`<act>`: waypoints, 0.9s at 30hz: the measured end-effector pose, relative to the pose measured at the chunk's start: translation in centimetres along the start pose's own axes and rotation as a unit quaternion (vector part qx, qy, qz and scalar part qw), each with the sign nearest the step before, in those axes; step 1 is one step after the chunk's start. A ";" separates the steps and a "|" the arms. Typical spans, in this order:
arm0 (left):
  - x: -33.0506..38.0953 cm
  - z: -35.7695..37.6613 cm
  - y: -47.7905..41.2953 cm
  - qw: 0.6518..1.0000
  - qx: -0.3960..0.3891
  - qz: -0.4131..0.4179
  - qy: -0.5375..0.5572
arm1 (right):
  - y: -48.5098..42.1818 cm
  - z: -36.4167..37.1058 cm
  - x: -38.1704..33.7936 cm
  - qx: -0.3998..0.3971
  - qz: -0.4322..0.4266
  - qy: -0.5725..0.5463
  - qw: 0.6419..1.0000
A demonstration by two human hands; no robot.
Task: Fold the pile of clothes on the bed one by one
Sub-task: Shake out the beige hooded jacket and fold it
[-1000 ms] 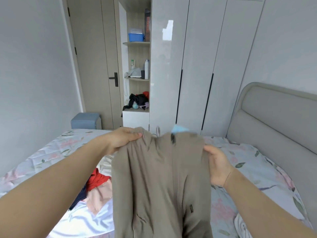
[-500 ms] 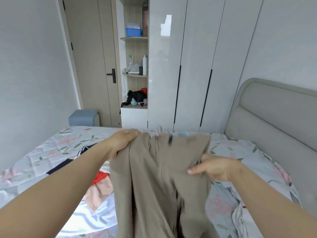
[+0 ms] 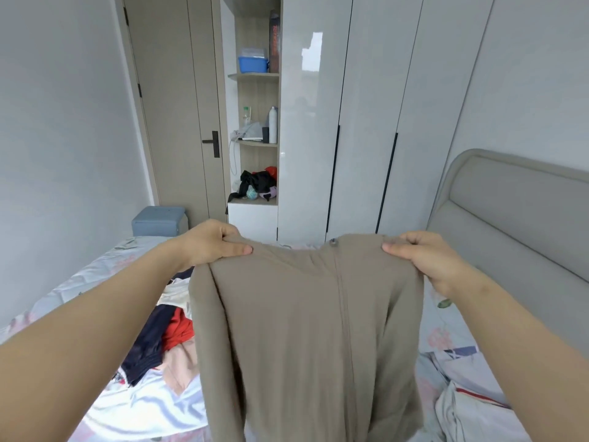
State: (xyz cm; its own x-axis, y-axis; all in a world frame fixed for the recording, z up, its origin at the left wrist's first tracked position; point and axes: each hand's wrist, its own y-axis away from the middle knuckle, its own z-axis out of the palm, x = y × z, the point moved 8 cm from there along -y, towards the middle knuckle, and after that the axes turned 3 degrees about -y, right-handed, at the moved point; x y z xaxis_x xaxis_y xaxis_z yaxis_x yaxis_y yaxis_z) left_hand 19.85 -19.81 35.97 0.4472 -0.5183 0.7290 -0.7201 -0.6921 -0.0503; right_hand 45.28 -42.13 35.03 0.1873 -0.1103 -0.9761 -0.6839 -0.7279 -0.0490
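I hold a taupe pair of trousers (image 3: 302, 330) up in front of me by the waistband, its button near the top middle and the legs hanging down out of view. My left hand (image 3: 213, 245) grips the left end of the waistband, thumb on the near side. My right hand (image 3: 424, 260) grips the right end. Behind and to the left, the pile of clothes (image 3: 165, 339) lies on the bed (image 3: 95, 282): navy, red, peach and white pieces. The trousers hide the middle of the bed.
A grey padded headboard (image 3: 510, 234) rises at the right. White wardrobe doors (image 3: 366, 122) and open shelves (image 3: 255, 138) with clutter stand beyond the bed. A blue-grey stool (image 3: 157, 220) sits by the closed door (image 3: 178, 106). More crumpled fabric (image 3: 462, 409) lies at the lower right.
My hands have moved apart and spread the waistband flat and wide. My right hand has shifted from the front of the fabric to the right end, and the trousers are raised a little.
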 end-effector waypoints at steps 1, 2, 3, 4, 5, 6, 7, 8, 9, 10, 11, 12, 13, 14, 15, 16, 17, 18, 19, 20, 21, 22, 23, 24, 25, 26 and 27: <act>-0.1 -0.8 -0.4 0.999 0.031 0.005 0.013 | 0.0 -0.5 -0.7 0.025 -0.016 -0.044 0.999; 0.4 -1.5 -0.4 0.998 0.060 0.016 0.017 | 0.0 -0.9 -1.6 0.042 -0.037 -0.104 0.993; 0.7 -2.1 -0.6 0.996 0.081 0.029 -0.001 | 0.0 -1.1 -2.4 0.052 -0.057 -0.153 0.985; 1.2 -2.7 -0.7 0.993 0.097 0.042 -0.044 | -0.1 -1.1 -3.0 0.055 -0.072 -0.173 0.981; 1.5 -3.0 -0.9 0.988 0.104 0.048 -0.107 | -0.1 -1.0 -3.5 0.053 -0.081 -0.145 0.985; 1.7 -3.4 -1.0 0.976 0.111 0.044 -0.185 | -0.1 -0.9 -3.8 0.061 -0.087 -0.076 0.991; 1.7 -3.8 -1.2 0.961 0.126 0.038 -0.243 | -0.1 -1.1 -4.0 0.082 -0.100 0.006 0.992; 1.9 -4.2 -1.2 0.946 0.148 0.036 -0.285 | 0.0 -1.5 -4.2 0.118 -0.117 0.068 0.984; 2.0 -4.6 -1.0 0.935 0.180 0.035 -0.305 | 0.1 -1.9 -4.6 0.156 -0.136 0.101 0.973; 2.3 -4.9 -0.7 0.926 0.218 0.037 -0.306 | 0.5 -2.2 -5.1 0.188 -0.159 0.115 0.962; 2.5 -5.1 -0.5 0.927 0.247 0.037 -0.279 | 0.8 -2.4 -5.6 0.210 -0.176 0.128 0.953; 2.4 -5.4 -0.4 0.934 0.261 0.027 -0.241 | 1.1 -2.5 -6.0 0.221 -0.180 0.152 0.946; 2.1 -5.7 -0.5 0.948 0.263 0.014 -0.180 | 1.0 -2.6 -6.1 0.219 -0.170 0.188 0.942; 1.6 -5.8 -0.5 0.961 0.259 0.000 -0.098 | 0.9 -2.4 -6.0 0.201 -0.148 0.238 0.939; 1.1 -5.7 -0.5 0.969 0.247 -0.018 -0.003 | 0.9 -2.3 -5.7 0.181 -0.124 0.290 0.932; 0.8 -5.5 -0.3 0.968 0.234 -0.027 0.080 | 1.0 -2.2 -5.6 0.169 -0.105 0.333 0.922; 0.9 -5.3 -0.3 0.964 0.228 -0.022 0.139 | 1.1 -2.2 -5.7 0.172 -0.104 0.360 0.911; 1.2 -5.4 -0.2 0.956 0.235 -0.005 0.175 | 1.6 -2.1 -6.4 0.189 -0.127 0.369 0.901; 1.5 -5.8 -0.1 0.945 0.254 0.020 0.204 | 2.2 -2.0 -7.4 0.219 -0.169 0.354 0.893; 2.0 -6.3 0.2 0.931 0.279 0.050 0.228 | 3.1 -2.2 -8.6 0.256 -0.213 0.304 0.892; 2.3 -6.9 0.4 0.918 0.298 0.077 0.250 | 3.8 -2.7 -9.7 0.282 -0.246 0.224 0.900; 2.7 -7.3 0.6 0.913 0.308 0.095 0.251 | 4.2 -3.0 -10.6 0.286 -0.258 0.144 0.912; 2.9 -7.5 0.5 0.916 0.307 0.103 0.238 | 4.0 -2.9 -10.9 0.268 -0.240 0.100 0.927; 2.9 -7.5 0.5 0.924 0.299 0.093 0.221 | 3.6 -2.3 -10.7 0.234 -0.208 0.119 0.942; 2.6 -7.4 0.4 0.929 0.290 0.079 0.218 | 3.3 -1.6 -10.1 0.195 -0.175 0.170 0.950; 2.2 -7.3 0.3 0.933 0.279 0.061 0.218 | 3.1 -1.0 -9.3 0.163 -0.148 0.220 0.950; 1.8 -7.2 0.3 0.939 0.270 0.049 0.208 | 3.1 -0.6 -8.4 0.144 -0.132 0.247 0.949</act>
State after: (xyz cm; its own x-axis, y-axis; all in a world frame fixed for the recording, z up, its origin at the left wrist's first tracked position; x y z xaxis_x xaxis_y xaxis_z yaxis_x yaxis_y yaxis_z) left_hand 16.65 -17.30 42.16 0.0656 -0.4297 0.9006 -0.3223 -0.8633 -0.3884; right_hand 42.02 -43.84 43.23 0.6384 -0.3057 -0.7064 -0.7180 -0.5672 -0.4034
